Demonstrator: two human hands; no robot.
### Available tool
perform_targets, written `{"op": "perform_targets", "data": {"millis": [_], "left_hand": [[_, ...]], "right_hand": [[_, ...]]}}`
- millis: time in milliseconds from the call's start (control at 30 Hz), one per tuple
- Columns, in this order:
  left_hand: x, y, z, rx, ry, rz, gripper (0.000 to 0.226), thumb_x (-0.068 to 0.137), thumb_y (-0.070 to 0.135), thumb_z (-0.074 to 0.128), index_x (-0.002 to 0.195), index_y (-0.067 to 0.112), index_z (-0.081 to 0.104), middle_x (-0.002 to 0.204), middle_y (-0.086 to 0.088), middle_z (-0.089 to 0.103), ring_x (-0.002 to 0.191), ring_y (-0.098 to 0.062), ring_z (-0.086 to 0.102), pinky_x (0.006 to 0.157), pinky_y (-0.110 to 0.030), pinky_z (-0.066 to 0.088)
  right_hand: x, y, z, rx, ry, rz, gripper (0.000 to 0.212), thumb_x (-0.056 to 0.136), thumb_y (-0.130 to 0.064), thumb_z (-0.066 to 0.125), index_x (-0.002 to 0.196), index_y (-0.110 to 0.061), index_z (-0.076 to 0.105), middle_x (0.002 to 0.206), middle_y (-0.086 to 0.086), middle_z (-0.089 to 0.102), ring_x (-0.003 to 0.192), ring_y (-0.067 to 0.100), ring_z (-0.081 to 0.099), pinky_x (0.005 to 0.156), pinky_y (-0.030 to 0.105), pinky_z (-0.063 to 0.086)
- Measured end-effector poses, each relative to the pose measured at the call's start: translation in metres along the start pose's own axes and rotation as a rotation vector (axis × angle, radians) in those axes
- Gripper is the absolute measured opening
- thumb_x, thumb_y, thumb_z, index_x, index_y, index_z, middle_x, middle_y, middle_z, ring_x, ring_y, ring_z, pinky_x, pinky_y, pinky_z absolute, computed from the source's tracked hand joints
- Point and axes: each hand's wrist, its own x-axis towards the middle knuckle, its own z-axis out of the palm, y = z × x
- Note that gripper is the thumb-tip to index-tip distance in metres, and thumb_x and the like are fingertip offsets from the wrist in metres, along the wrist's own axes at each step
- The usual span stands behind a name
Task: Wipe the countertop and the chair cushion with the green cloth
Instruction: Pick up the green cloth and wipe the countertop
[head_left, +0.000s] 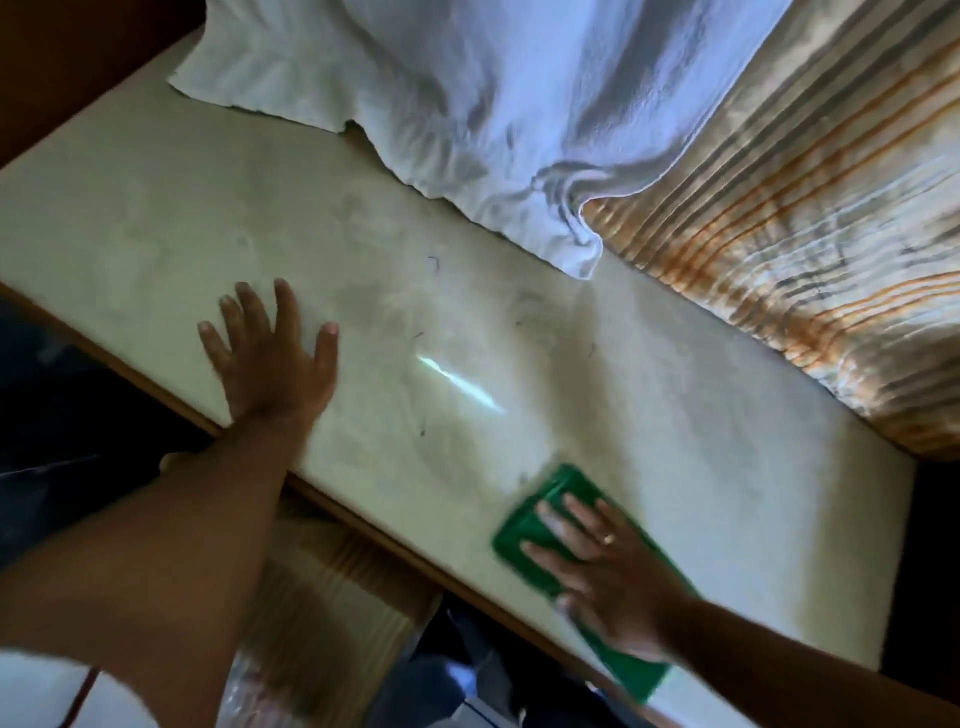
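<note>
A pale, glossy countertop (519, 338) runs diagonally across the head view, with a few dark hairs and faint smears on it. The green cloth (524, 525) lies flat near the counter's front edge at the lower right. My right hand (597, 561) presses flat on top of the cloth, fingers spread, a ring on one finger. My left hand (270, 358) rests palm down on the bare counter at the left, fingers apart, holding nothing. No chair cushion can be told in this view.
A white towel (467, 93) drapes over the counter's far side. A striped orange and grey curtain (805, 218) hangs along the right. The counter's wooden front edge (363, 514) borders a dark space below with a striped surface (332, 582).
</note>
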Motion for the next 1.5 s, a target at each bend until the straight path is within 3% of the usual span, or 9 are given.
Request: {"op": "perform_targets", "data": {"millis": [100,267,367,533,667,800,1067,1333,1500], "left_hand": [[0.001,0.0,0.004,-0.032,-0.023,-0.006,0.076,0.093,0.066,0.019,0.157,0.025,0.014,0.165,-0.02,0.01,0.152,-0.038,0.008,0.12,-0.056,-0.002],[0.0,-0.002,0.002,-0.068,-0.029,0.003,0.076,0.093,0.066,0.021,0.157,0.026,0.015,0.165,-0.02,0.01,0.152,-0.037,0.008,0.121,-0.056,0.002],[0.0,-0.002,0.001,-0.056,-0.041,0.009,0.076,0.093,0.067,0.02,0.157,0.027,0.013,0.166,-0.02,0.009,0.152,-0.036,0.007,0.121,-0.056,0.001],[-0.001,-0.002,-0.001,-0.055,-0.047,0.007,0.076,0.092,0.066,0.02,0.157,0.026,0.014,0.165,-0.02,0.01,0.152,-0.037,0.008,0.12,-0.057,0.003],[0.0,-0.002,-0.001,-0.06,-0.045,0.002,0.076,0.093,0.067,0.018,0.157,0.027,0.014,0.166,-0.019,0.011,0.152,-0.036,0.008,0.12,-0.056,0.003],[0.0,0.0,-0.001,-0.033,-0.04,-0.009,0.076,0.092,0.068,0.016,0.157,0.028,0.013,0.166,-0.018,0.011,0.153,-0.036,0.008,0.12,-0.055,0.003],[0.0,0.0,-0.011,-0.078,-0.07,-0.005,0.075,0.097,0.064,0.019,0.159,0.022,0.01,0.167,-0.017,0.006,0.153,-0.035,0.003,0.122,-0.053,0.0],[0.023,-0.03,-0.016,-0.005,-0.012,-0.054,0.069,0.1,0.054,0.025,0.158,0.019,0.017,0.165,-0.02,0.014,0.152,-0.039,0.009,0.122,-0.055,0.005],[0.026,-0.032,-0.011,0.001,-0.022,-0.057,0.069,0.099,0.054,0.027,0.158,0.021,0.015,0.165,-0.021,0.013,0.152,-0.039,0.011,0.122,-0.053,0.008]], "right_hand": [[0.028,0.072,-0.028,-0.029,0.055,0.282,0.069,0.095,-0.061,0.002,0.155,-0.028,0.016,0.16,0.016,0.015,0.141,0.049,0.03,0.111,0.059,0.025],[0.138,0.112,-0.093,0.236,0.079,0.847,0.068,0.1,-0.053,0.026,0.156,-0.028,-0.003,0.165,0.013,-0.013,0.149,0.041,-0.008,0.119,0.057,0.003],[0.161,0.013,-0.078,0.113,0.108,0.426,0.067,0.1,-0.047,0.029,0.157,-0.023,0.002,0.164,0.015,-0.007,0.147,0.048,-0.01,0.115,0.066,-0.005],[0.139,-0.079,-0.055,0.212,-0.014,-0.052,0.068,0.096,-0.058,0.024,0.154,-0.035,-0.003,0.164,0.004,-0.015,0.142,0.026,-0.031,0.107,0.045,-0.031],[0.136,0.011,-0.07,0.125,0.124,0.254,0.067,0.098,-0.053,0.036,0.156,-0.031,0.012,0.165,0.01,-0.001,0.15,0.038,0.006,0.118,0.052,0.0],[0.16,0.1,-0.098,0.185,0.133,0.488,0.066,0.1,-0.051,0.035,0.156,-0.032,0.006,0.166,0.006,-0.01,0.151,0.034,0.0,0.118,0.052,0.004],[0.184,-0.001,-0.084,0.186,0.018,-0.222,0.061,0.096,-0.046,0.03,0.155,-0.035,0.015,0.167,0.0,0.005,0.151,0.028,-0.002,0.113,0.044,-0.015],[0.247,0.081,-0.129,0.23,0.244,0.343,0.061,0.1,-0.04,0.035,0.156,-0.034,0.011,0.167,0.001,0.0,0.151,0.03,0.002,0.119,0.049,0.004],[0.248,0.018,-0.109,0.148,0.143,-0.162,0.061,0.096,-0.046,0.03,0.154,-0.033,0.019,0.166,0.002,0.014,0.15,0.03,0.011,0.118,0.05,0.007]]}}
